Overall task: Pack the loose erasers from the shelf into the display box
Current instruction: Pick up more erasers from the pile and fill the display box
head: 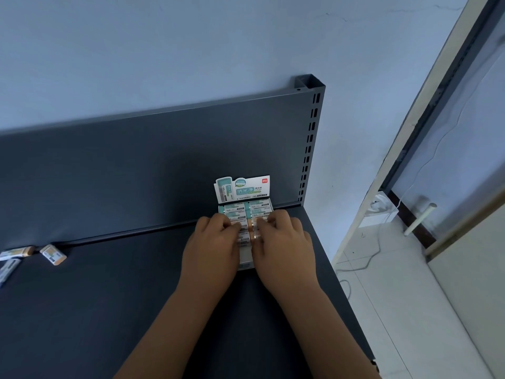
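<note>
The white display box (245,263) stands on the dark shelf (109,296) near its back right corner, its printed lid flap (241,188) upright. Rows of teal-labelled erasers (246,208) fill its far end. Both my hands are over the box's middle. My left hand (214,242) curls its fingers onto an eraser with an orange end (244,228). Beside it, my right hand (282,239) curls its fingers onto a second eraser (255,236). The hands hide the box's side walls. Three loose erasers lie far left: one (53,254), another (17,251), a third (8,269).
The shelf's dark back panel (136,165) rises right behind the box, with a slotted upright post (310,143) at the right. The shelf's right edge drops to a tiled floor (396,283) with cables and a white pipe.
</note>
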A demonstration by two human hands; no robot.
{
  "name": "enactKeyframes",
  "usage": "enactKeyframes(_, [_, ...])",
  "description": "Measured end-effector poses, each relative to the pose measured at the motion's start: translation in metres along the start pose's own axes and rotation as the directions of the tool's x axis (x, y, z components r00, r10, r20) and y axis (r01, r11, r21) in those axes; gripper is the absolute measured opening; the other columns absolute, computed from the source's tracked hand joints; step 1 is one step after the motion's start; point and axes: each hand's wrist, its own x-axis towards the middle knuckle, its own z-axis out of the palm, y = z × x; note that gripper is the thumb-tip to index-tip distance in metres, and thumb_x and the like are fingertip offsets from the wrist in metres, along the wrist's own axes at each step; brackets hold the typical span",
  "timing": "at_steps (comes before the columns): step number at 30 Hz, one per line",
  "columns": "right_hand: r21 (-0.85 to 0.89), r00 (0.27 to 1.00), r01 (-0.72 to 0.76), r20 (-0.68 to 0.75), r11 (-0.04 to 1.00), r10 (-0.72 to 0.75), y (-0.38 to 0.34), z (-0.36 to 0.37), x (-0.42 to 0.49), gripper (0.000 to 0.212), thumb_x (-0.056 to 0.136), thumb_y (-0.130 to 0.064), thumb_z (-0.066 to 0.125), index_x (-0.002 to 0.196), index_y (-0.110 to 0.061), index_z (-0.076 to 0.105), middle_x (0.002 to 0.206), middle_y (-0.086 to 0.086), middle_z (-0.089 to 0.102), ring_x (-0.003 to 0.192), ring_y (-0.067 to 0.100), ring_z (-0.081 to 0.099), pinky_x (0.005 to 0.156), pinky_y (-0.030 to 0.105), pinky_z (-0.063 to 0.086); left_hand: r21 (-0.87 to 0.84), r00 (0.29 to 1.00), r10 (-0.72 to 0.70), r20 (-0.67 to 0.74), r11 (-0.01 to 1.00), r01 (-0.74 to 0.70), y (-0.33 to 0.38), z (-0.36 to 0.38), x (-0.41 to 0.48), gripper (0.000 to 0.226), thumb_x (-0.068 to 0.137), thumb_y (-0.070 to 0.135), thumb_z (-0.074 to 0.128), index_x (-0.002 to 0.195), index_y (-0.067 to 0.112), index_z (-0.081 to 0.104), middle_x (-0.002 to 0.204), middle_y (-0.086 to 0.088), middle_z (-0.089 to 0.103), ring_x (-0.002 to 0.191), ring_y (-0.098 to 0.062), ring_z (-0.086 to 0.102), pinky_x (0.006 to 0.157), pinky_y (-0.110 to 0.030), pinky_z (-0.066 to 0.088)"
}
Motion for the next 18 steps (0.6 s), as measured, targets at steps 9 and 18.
enactKeyframes(9, [0.068, 0.999, -0.006, 0.043, 0.998, 0.003, -0.003, -0.017, -0.009, 0.033, 0.096, -0.043, 0.045, 0.120, -0.029, 0.064, 0.123, -0.011, 0.061, 0.112, 0.016, 0.050, 0.088, 0.035, 0.046, -0.093, 0.968, -0.124, 0.217, 0.985, 0.146, 0.004, -0.018, -0.004, 0.059, 0.092, 0.060, 0.032, 0.137, 0.025, 0.052, 0.142, 0.009, 0.045, 0.120, -0.019, 0.045, 0.094, -0.042, 0.050])
enactKeyframes(18, [0.309, 0.995, 0.098, -0.049, 0.946, -0.087, -0.040, -0.028, -0.012, 0.042, 0.100, -0.049, 0.037, 0.120, -0.022, 0.062, 0.118, -0.003, 0.065, 0.109, 0.019, 0.056, 0.090, 0.040, 0.050, -0.001, 0.961, -0.217, 0.169, 0.975, 0.220, -0.026, -0.061, -0.020, 0.075, 0.088, 0.066, 0.036, 0.145, 0.018, 0.047, 0.149, 0.001, 0.048, 0.132, -0.026, 0.045, 0.102, -0.048, 0.048])
